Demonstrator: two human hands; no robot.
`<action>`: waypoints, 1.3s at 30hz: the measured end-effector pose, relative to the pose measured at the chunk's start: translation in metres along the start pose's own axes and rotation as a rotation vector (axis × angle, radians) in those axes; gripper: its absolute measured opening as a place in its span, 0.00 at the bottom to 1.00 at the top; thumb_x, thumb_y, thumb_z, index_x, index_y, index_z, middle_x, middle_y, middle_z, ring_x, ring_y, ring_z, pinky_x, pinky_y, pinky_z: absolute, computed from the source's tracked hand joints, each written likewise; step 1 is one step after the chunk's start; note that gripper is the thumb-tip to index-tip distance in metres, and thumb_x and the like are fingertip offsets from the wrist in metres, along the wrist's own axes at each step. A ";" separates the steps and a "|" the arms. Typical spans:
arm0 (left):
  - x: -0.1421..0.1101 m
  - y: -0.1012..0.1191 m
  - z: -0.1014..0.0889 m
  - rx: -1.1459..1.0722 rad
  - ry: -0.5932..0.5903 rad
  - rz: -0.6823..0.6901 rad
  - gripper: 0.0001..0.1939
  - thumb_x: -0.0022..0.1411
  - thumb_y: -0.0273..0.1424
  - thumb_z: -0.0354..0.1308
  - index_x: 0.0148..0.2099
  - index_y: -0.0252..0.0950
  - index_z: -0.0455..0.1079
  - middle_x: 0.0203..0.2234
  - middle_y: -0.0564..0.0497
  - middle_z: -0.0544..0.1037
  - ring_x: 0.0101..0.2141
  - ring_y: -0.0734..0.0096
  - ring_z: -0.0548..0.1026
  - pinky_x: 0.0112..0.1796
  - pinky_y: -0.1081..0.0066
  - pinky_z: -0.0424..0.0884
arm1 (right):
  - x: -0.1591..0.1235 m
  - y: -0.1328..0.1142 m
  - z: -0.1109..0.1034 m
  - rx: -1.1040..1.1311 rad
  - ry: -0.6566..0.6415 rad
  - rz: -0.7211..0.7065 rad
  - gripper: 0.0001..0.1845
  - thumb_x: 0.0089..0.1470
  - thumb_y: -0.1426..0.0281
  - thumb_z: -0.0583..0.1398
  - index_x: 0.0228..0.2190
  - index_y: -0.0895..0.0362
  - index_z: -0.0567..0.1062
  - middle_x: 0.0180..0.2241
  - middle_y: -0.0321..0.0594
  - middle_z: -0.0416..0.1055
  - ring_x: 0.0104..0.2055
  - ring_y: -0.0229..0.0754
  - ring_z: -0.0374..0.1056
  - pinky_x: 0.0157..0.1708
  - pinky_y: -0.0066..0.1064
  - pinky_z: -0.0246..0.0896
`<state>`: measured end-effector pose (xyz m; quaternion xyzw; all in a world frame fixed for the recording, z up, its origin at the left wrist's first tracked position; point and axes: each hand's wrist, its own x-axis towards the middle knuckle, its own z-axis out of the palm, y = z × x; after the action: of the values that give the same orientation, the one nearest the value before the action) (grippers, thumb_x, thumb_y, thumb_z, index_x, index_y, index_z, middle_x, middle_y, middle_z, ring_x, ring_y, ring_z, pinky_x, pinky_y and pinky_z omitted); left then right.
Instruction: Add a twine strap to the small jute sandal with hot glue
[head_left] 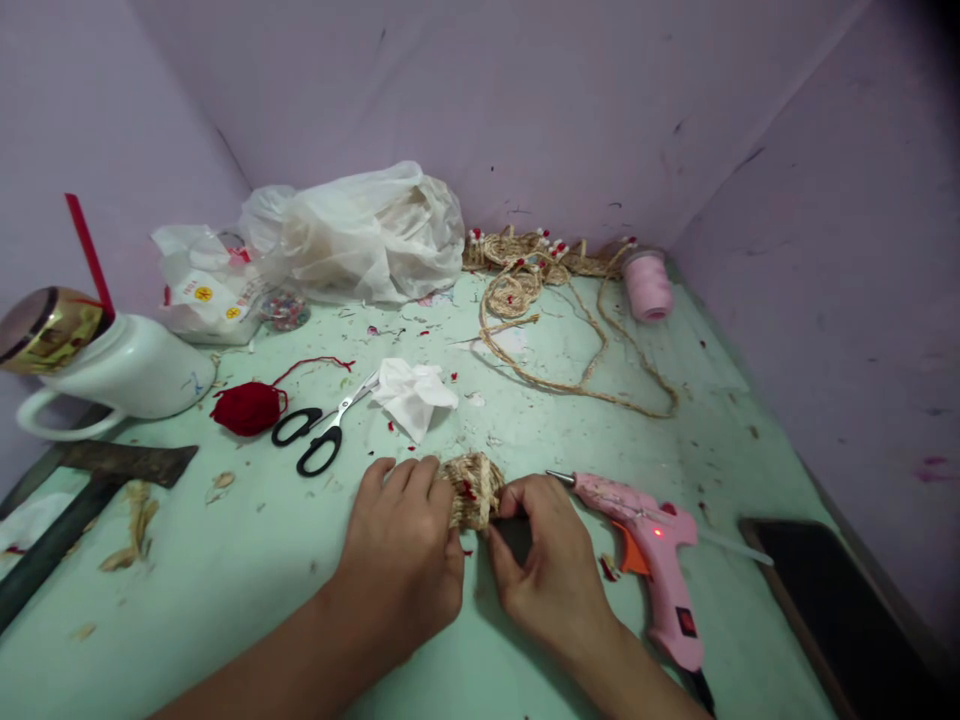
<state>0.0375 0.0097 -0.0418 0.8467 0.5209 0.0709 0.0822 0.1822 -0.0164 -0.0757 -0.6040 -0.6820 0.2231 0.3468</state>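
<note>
The left hand [409, 545] reaches in from the lower left, palm down, its bent fingers lying over the left side of a woven straw piece [472, 492]. The right hand [551, 560] comes from the lower right, thumb and forefinger curled toward each other at the piece's right edge; whether they pinch it is hard to tell. The hands are apart, with the piece between them, low over the green surface [255, 560]. It has a pale band across it and a bit of red on it. A dark object [515, 538] shows inside the curl of the right hand. Just right of that hand lies a pink glue gun [660, 550], its nozzle pointing left. Black-handled scissors [327, 437] and a crumpled white tissue [414, 395] lie beyond the left hand.
</note>
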 end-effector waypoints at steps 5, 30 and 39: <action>0.003 0.003 0.000 0.018 -0.003 -0.007 0.07 0.46 0.27 0.52 0.29 0.33 0.71 0.32 0.42 0.74 0.37 0.56 0.70 0.47 0.53 0.58 | 0.002 -0.003 0.001 -0.026 0.019 0.061 0.11 0.39 0.80 0.55 0.26 0.55 0.59 0.25 0.36 0.60 0.30 0.42 0.57 0.28 0.33 0.52; 0.002 -0.001 -0.001 0.000 0.072 0.035 0.08 0.47 0.26 0.52 0.27 0.35 0.72 0.34 0.45 0.75 0.37 0.60 0.72 0.51 0.52 0.52 | 0.003 0.002 -0.014 0.123 -0.048 0.064 0.15 0.39 0.79 0.56 0.33 0.56 0.63 0.33 0.40 0.66 0.35 0.43 0.62 0.35 0.35 0.58; 0.002 -0.001 0.003 0.033 0.066 0.036 0.06 0.46 0.28 0.53 0.25 0.34 0.71 0.34 0.43 0.74 0.36 0.60 0.71 0.51 0.52 0.53 | 0.005 0.002 -0.002 0.028 -0.028 0.051 0.14 0.39 0.80 0.55 0.31 0.56 0.61 0.31 0.40 0.64 0.34 0.44 0.60 0.32 0.35 0.57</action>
<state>0.0379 0.0114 -0.0450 0.8544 0.5090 0.0915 0.0496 0.1849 -0.0118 -0.0746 -0.6132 -0.6679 0.2499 0.3397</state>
